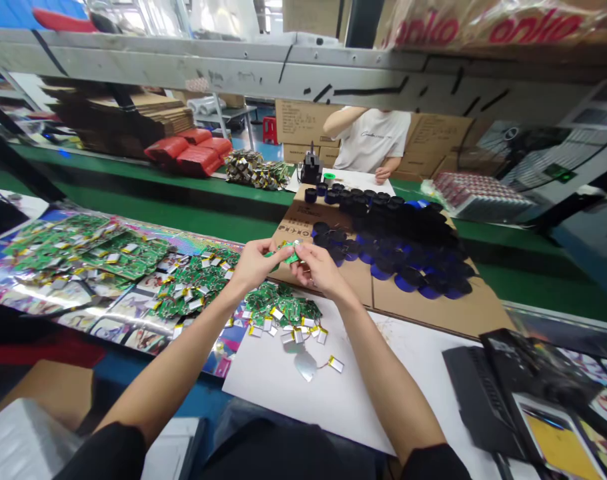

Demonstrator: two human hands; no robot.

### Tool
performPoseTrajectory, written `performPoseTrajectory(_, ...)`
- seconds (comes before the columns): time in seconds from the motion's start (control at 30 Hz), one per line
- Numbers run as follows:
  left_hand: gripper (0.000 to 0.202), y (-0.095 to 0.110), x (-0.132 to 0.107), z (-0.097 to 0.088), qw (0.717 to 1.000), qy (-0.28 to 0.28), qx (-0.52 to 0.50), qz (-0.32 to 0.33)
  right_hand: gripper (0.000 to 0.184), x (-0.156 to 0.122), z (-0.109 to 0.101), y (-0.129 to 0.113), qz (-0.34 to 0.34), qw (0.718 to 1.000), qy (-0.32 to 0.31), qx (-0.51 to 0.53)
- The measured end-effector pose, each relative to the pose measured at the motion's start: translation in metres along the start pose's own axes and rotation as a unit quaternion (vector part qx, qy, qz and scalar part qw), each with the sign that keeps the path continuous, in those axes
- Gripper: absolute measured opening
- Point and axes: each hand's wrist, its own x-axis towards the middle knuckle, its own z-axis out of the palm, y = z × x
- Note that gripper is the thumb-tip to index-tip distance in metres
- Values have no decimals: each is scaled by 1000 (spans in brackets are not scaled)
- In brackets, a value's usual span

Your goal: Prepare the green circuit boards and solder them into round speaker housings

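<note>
The two hands are close together above the near edge of a cardboard sheet, both pinching one small green circuit board [286, 253]. The left hand [256, 265] holds its left end and the right hand [319, 269] its right end, with the fingers partly hiding it. The board's long axis runs roughly side to side across the view, slightly tilted, and it is held in the air between the hands, just above the sheet.

Below the hands, a heap of green circuit boards with small silver pouch batteries [283, 310] lies on a white sheet [303, 407]; the boards overlap too much to count. One loose pouch battery [336, 364] with thin wires lies just beside the heap, near a single curved piece of silver foil [305, 365]. Further left, many more wired boards [113, 250] are spread in clusters on a glossy printed sheet [83, 313].

To the right, dozens of round dark-blue and black discs [403, 253] overlap on the cardboard sheet [433, 310]. Beyond the far edge of the surface [133, 175], one co-worker in a white T-shirt [371, 140] sits with one hand [382, 175] on a white paper [358, 181]. Red packs [191, 153] lie at that far edge, left of the co-worker.
</note>
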Motion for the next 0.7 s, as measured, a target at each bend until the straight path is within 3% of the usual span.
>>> performPoseTrajectory(0.1,61,-5,-9,-2,997,-67,-49,0,52,-7,-5,-2,47,996,-74,-26)
performPoseTrajectory(0.2,59,-15,-22,-5,986,-165,9,-4,42,-15,-22,-3,98,980,-121,-122)
performPoseTrajectory(0.27,52,-25,-30,-5,974,-212,85,3,30,-19,-38,-1,119,967,-95,-206)
performPoseTrajectory(0.33,44,-34,-35,-4,958,-239,155,30,17,-20,-53,1,125,951,-24,-282)
performPoseTrajectory(0.47,36,-45,-30,-2,937,-229,241,105,4,-19,-65,12,143,900,102,-399)
performPoseTrajectory(0.57,35,-46,-13,-1,935,-201,268,118,13,-21,-58,21,159,873,130,-442)
performPoseTrajectory(0.7,29,-44,15,8,933,-148,285,163,19,-27,-48,26,149,865,146,-456)
